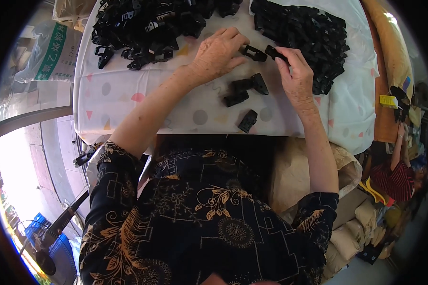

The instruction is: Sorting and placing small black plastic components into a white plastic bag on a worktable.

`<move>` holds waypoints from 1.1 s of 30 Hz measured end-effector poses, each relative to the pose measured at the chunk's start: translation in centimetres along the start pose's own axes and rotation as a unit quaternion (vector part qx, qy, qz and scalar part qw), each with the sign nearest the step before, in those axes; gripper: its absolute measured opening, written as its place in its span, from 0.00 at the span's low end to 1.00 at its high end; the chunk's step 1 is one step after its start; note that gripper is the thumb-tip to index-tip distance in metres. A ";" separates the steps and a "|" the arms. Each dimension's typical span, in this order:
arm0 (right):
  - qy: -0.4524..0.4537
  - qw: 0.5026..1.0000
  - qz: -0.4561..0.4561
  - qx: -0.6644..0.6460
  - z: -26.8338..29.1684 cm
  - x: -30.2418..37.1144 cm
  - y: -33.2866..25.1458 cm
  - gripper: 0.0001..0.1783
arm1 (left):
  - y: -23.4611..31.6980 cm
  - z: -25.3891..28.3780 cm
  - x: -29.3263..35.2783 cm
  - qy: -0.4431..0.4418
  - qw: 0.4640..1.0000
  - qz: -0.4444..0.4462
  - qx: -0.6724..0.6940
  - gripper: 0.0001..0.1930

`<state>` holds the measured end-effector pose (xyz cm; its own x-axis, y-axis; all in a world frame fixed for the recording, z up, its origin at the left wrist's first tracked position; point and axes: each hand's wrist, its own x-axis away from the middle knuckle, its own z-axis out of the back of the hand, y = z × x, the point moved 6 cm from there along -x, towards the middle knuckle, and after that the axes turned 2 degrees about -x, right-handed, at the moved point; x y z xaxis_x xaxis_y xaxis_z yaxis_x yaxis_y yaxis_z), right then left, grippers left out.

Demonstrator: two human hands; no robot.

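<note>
Over the far middle of the table, my left hand [218, 53] has its fingertips and thumb at the left end of a black plastic frame-like part [255, 53] with a slot in it. Just to the right, my right hand [297, 76] pinches a smaller black plastic piece [274, 52] between thumb and fingers. The two pieces are close together; whether they touch I cannot tell. Nearer to me lie several loose black plastic parts [236, 98], and one more black part [248, 121] sits by the table's front edge.
A heap of larger black parts [147, 28] covers the far left of the patterned tablecloth [185, 116]. Smaller black pieces [304, 40] are piled at the far right. A fan [52, 251] stands lower left. Another person in a striped top [392, 180] is at the right.
</note>
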<state>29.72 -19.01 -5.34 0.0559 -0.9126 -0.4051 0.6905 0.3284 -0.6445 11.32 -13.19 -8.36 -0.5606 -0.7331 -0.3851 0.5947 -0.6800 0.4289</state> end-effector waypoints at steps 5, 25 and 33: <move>-0.028 0.990 0.129 0.049 -1.6 -1.2 -2.6 0.14 | 0.4 -0.1 0.0 -0.022 0.999 0.008 0.029 0.18; -0.255 0.964 0.068 0.005 -1.3 -2.2 -0.7 0.25 | 1.6 2.1 1.7 -0.041 0.993 0.056 0.100 0.25; -0.317 0.941 0.099 0.061 -3.4 -0.1 -3.0 0.38 | 7.8 0.0 6.9 -0.030 0.998 0.017 -0.052 0.27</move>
<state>25.17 -19.08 -5.57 0.5847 -0.8111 -0.0167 0.6963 0.5123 -0.5028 12.02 -23.55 -7.68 -0.5707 -0.7563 -0.3200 0.6693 -0.6541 0.3524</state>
